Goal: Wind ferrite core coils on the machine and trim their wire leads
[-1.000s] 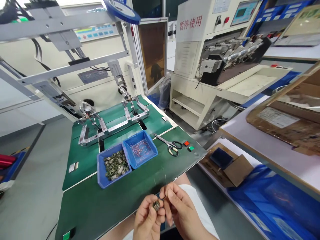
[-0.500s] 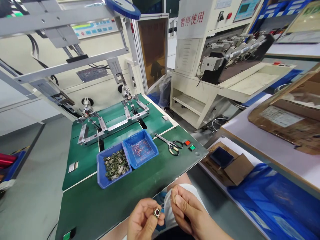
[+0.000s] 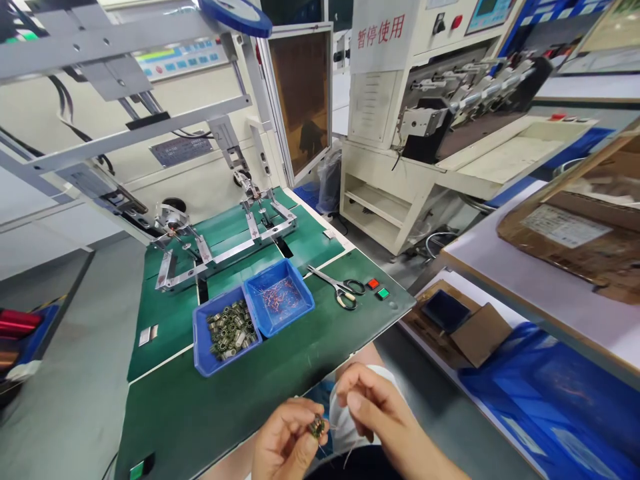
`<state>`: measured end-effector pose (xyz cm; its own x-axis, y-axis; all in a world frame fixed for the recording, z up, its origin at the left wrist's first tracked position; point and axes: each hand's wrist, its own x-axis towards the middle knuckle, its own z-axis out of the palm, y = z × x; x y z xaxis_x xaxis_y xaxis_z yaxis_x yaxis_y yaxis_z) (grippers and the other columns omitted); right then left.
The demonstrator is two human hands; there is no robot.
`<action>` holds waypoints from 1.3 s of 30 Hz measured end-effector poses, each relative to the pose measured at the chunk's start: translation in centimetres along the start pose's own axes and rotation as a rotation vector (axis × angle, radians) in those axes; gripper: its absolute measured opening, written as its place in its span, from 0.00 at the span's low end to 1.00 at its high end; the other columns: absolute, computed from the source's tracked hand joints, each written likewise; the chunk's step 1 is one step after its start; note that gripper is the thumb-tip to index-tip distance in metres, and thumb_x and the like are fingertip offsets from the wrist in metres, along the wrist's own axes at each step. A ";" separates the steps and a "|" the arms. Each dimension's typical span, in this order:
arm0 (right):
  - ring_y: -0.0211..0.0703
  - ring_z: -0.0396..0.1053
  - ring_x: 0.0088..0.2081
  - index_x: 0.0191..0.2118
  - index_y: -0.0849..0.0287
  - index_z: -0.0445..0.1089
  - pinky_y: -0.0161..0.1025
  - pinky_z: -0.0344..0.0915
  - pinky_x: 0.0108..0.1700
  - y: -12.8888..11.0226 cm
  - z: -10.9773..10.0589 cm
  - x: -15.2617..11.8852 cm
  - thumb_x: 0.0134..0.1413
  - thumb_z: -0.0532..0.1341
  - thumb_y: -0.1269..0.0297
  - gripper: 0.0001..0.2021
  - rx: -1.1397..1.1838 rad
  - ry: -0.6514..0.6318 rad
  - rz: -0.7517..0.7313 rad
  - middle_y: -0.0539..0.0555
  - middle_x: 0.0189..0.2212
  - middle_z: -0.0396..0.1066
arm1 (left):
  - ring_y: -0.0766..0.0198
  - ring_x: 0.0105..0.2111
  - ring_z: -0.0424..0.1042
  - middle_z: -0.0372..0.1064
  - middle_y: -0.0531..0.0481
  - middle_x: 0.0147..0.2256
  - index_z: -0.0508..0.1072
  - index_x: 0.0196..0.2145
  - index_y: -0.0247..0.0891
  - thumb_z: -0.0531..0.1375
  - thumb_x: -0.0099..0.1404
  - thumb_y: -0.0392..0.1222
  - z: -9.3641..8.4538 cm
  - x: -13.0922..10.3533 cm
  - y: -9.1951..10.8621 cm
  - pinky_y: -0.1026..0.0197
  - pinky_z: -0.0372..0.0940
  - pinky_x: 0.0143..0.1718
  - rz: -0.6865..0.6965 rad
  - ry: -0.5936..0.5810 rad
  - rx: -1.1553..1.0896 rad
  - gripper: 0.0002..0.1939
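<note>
At the bottom of the view my left hand [image 3: 285, 443] pinches a small round metal core [image 3: 317, 426] with dark slots between thumb and fingers. Just to its right, my right hand [image 3: 373, 413] has its fingers pinched on a thin wire [image 3: 350, 455] that trails down from the core. Both hands hover over my lap, just off the near edge of the green bench [image 3: 260, 387]. Two blue trays sit further back: the left tray [image 3: 203, 353] holds several metal cores, the right tray [image 3: 300, 303] holds loose red wire pieces.
Scissors [image 3: 340, 292] lie right of the trays, beside a red button [image 3: 373, 283] and a green button [image 3: 383, 293]. A metal winding fixture [image 3: 225, 243] stands at the bench's back. A cream machine [image 3: 425, 120] and a cardboard box [image 3: 575, 233] stand to the right.
My right hand first met the core, then pulled away to the right and now holds a wire from it. My left hand turned the core slightly and sank lower.
</note>
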<state>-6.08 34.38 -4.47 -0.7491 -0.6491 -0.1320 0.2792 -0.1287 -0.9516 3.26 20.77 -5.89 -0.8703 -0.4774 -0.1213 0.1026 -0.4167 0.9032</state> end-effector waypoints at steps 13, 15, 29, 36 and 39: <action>0.40 0.60 0.29 0.30 0.56 0.63 0.37 0.57 0.32 0.1 1.1 -0.5 0.66 0.52 0.53 0.16 -0.421 0.072 -0.299 0.50 0.26 0.63 | 0.67 0.25 0.70 0.74 0.50 0.26 0.83 0.31 0.43 0.73 0.48 0.52 0.0 0.2 -0.2 0.69 0.65 0.27 -0.010 0.056 0.093 0.14; 0.41 0.59 0.29 0.29 0.56 0.62 0.38 0.58 0.33 0.5 0.7 -0.4 0.66 0.51 0.47 0.19 -0.271 0.128 -0.268 0.50 0.26 0.62 | 0.67 0.24 0.71 0.75 0.50 0.26 0.83 0.29 0.42 0.73 0.48 0.53 0.0 0.3 -0.1 0.69 0.66 0.26 -0.016 0.099 0.084 0.14; 0.29 0.48 0.18 0.28 0.57 0.61 0.32 0.56 0.27 0.7 -0.4 -1.1 0.59 0.63 0.53 0.17 0.580 -0.110 -0.201 0.41 0.17 0.51 | 0.70 0.17 0.71 0.76 0.52 0.23 0.83 0.26 0.42 0.75 0.42 0.53 0.6 0.3 -1.3 0.71 0.68 0.21 0.047 0.267 0.113 0.16; 0.28 0.41 0.17 0.31 0.55 0.64 0.28 0.45 0.21 0.3 -2.1 -1.8 0.56 0.66 0.63 0.09 0.669 -0.082 -0.301 0.39 0.17 0.43 | 0.70 0.18 0.72 0.76 0.53 0.23 0.83 0.27 0.42 0.75 0.41 0.53 0.8 0.4 -1.1 0.72 0.69 0.22 0.037 0.319 0.171 0.17; 0.27 0.38 0.15 0.30 0.54 0.63 0.29 0.47 0.19 0.4 -2.8 -1.7 0.53 0.65 0.67 0.09 0.826 0.039 -0.443 0.40 0.17 0.42 | 0.70 0.19 0.73 0.76 0.53 0.22 0.83 0.27 0.43 0.75 0.42 0.53 1.5 0.6 -1.0 0.72 0.69 0.23 0.013 0.288 0.151 0.16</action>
<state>-6.40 37.55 -5.39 -0.9045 -0.3904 0.1717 0.2909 -0.8592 -0.4209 1.96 22.08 -6.26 -0.6949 -0.6902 -0.2018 0.0209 -0.2999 0.9537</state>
